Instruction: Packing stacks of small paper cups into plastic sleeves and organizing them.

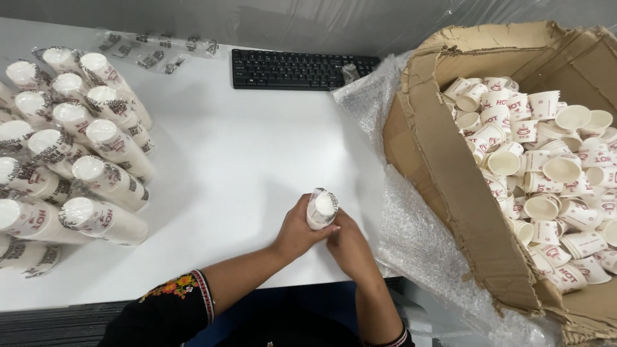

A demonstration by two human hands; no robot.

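Both hands close around 1 wrapped cup stack near the table's front edge, right of its middle. The left hand grips the stack's side from the left; the right hand clamps it from below and the right. The stack tilts with its white round end up toward the camera, its film wrap bunched at the top.

The likely trouble lies in the grip — the film looks slick, and the stack could slide through the fingers or the cups inside could telescope apart if squeezed unevenly. The front edge is close under the wrists, so a slip could send the stack off onto the floor.

Just right of the hands, bubble wrap spills over the table's right edge, under a torn cardboard box heaped with loose cups. That side is crowded. The table's centre is bare and gives the widest room. Along the left edge a pile of wrapped stacks lies 2 deep or more — its nearest stack is well apart from the hands. A keyboard sits at the back edge, with empty sleeves to its left.
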